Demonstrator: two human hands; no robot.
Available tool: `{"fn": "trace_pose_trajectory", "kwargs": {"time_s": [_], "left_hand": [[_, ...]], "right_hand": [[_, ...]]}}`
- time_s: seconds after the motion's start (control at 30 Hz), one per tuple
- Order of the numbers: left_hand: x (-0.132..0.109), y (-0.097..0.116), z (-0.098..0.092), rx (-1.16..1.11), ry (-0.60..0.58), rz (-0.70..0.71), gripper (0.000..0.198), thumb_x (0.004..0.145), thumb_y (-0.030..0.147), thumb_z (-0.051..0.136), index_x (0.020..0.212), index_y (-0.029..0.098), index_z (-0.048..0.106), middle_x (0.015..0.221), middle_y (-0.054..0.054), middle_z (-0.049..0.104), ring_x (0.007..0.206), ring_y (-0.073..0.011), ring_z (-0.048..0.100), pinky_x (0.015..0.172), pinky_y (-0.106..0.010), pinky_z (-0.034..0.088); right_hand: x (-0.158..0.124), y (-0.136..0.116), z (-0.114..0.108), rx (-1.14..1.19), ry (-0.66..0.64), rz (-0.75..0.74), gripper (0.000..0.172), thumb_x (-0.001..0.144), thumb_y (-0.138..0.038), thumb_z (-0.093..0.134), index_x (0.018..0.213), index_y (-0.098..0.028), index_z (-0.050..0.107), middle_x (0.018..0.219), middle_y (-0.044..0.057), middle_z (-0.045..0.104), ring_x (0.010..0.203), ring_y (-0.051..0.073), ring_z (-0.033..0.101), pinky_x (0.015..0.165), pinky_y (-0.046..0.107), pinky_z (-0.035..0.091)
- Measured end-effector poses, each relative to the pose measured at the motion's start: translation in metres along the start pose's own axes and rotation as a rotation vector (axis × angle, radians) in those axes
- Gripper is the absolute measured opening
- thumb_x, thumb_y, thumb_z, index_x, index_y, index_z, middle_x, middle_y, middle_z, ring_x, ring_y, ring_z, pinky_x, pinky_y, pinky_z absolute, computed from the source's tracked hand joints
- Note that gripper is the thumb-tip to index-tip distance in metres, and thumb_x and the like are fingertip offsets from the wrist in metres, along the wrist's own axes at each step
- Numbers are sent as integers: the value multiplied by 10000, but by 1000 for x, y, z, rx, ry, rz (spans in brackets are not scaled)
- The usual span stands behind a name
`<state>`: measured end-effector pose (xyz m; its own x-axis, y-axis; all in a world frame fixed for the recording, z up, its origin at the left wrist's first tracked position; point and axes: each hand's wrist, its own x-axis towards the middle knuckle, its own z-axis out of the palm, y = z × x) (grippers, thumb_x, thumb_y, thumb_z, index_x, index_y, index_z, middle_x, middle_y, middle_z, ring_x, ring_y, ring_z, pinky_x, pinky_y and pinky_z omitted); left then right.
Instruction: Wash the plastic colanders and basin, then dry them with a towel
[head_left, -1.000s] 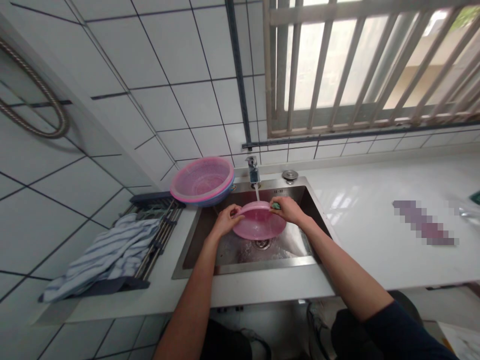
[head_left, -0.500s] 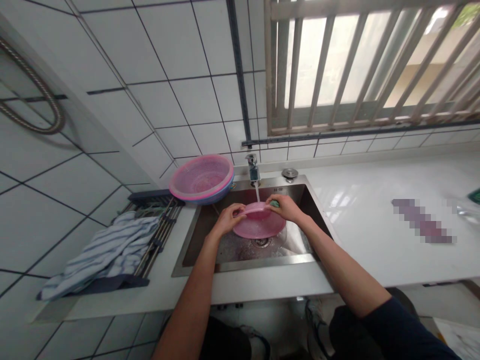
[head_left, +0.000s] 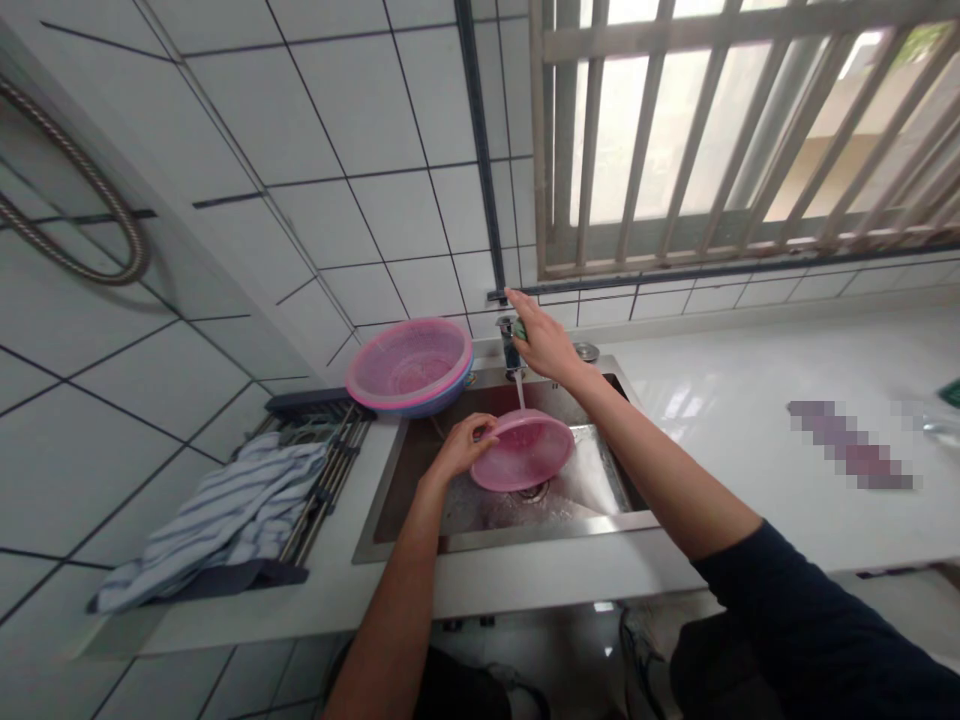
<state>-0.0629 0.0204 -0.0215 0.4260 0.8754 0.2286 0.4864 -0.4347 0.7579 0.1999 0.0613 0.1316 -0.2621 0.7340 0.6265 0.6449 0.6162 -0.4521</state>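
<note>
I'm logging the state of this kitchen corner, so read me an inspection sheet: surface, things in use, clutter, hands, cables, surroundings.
Surface: white counter around a metal sink.
Things in use: pink bowl tilted in the sink; water running from the tap at its far rim; green pad.
Clutter: nested pink and blue basins at the sink's far left corner; striped cloth on a rack; pixelated item on the counter, unidentifiable.
Hands: left hand grips the bowl's rim; right hand is at the tap with the pad, contact with the tap unclear.
Cables: nothing seen; metal hose on the left.
Surroundings: tiled wall, barred window.
</note>
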Motion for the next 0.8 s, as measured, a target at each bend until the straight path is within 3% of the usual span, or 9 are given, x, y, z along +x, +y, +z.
{"fn": "trace_pose_trajectory", "kwargs": {"time_s": [0.1,0.2,0.33,0.43,0.53,0.67,0.8], "left_hand": [[-1,4,0,19,-15,8,285,856,437,762,1029,210,757,1273,-137,748,1193,-308,690,985,-426,556],[-1,10,0,34,-20,29,267,859,431,753,1013,212,757,1242,-129,757,1166,-301,695,995,-426,547],[-2,14,1,39,-20,44,274,876,445,734,1011,208,759,1236,-124,756,1156,-296,696,992,-424,549],[-2,15,2,34,-12,36,290,867,464,744,1013,215,757,1221,-122,758,1155,-300,697,983,-426,556],[-2,14,3,33,-5,44,300,860,467,762,1021,214,757,1213,-129,754,1156,-304,696,988,-432,558],[-1,12,5,20,-11,45,360,874,498,757,1078,202,763,1255,-148,733,1192,-314,685,997,-447,567],[0,9,6,42,-16,33,354,881,505,750,1058,198,746,1355,-163,690,1277,-327,653,1048,-479,554]], "right_hand": [[5,0,13,-80,-175,1,784,903,-66,537,1671,-137,396,1711,148,433,1552,269,466,1303,455,382],[-5,2,24,-116,-259,8,749,906,-67,565,1643,-106,436,1706,182,432,1529,291,500,1286,451,405],[-24,-3,20,-64,-225,-5,669,961,-108,570,1623,-134,474,1712,170,428,1525,298,507,1273,452,413],[-45,-12,10,55,-128,6,475,1102,-283,463,1553,-174,568,1613,149,563,1481,279,551,1253,450,422],[-72,-16,4,190,-98,41,484,1150,-432,376,1475,-197,648,1472,134,686,1398,261,621,1225,424,436],[-98,2,-2,285,-140,92,517,1141,-502,384,1333,-200,757,1494,135,671,1411,264,605,1222,409,424],[-110,33,-7,275,-173,253,491,1114,-511,461,1232,-185,809,1280,116,775,1186,254,711,1093,360,502]]}}
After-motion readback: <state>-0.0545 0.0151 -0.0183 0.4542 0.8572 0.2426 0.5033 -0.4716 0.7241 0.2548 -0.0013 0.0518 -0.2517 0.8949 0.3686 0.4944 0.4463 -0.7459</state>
